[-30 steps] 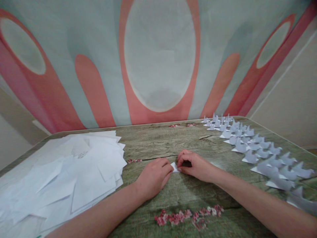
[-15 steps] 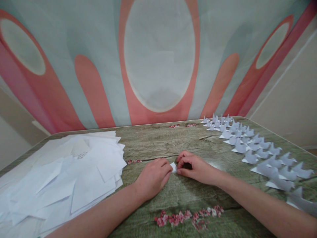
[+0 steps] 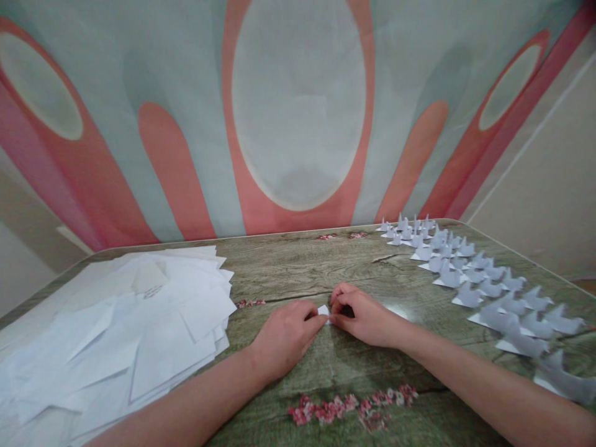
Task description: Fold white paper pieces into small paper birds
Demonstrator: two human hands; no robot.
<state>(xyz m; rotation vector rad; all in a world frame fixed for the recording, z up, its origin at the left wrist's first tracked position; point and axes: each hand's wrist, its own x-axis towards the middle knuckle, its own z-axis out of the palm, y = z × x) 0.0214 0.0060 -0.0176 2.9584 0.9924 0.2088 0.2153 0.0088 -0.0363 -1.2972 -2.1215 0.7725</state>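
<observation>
A small folded piece of white paper point(image 3: 323, 310) sits between my two hands at the middle of the table. My left hand point(image 3: 289, 329) pinches its left side, thumb and fingers drawn together. From the right, my right hand point(image 3: 357, 312) grips the paper's edge with thumb and fingertips, the fingers curled. Much of the paper is hidden behind my fingers, so its exact shape cannot be made out.
A wide, loose pile of white paper sheets point(image 3: 162, 316) covers the left of the table. Several folded white paper birds point(image 3: 468, 294) stand in rows along the right side. The wood-patterned tabletop point(image 3: 279, 267) meets a patterned wall covering point(image 3: 298, 112) behind.
My left thumb has stretched toward the right hand along the paper's near edge, and the left fingers have lifted slightly. My right hand has shifted very little.
</observation>
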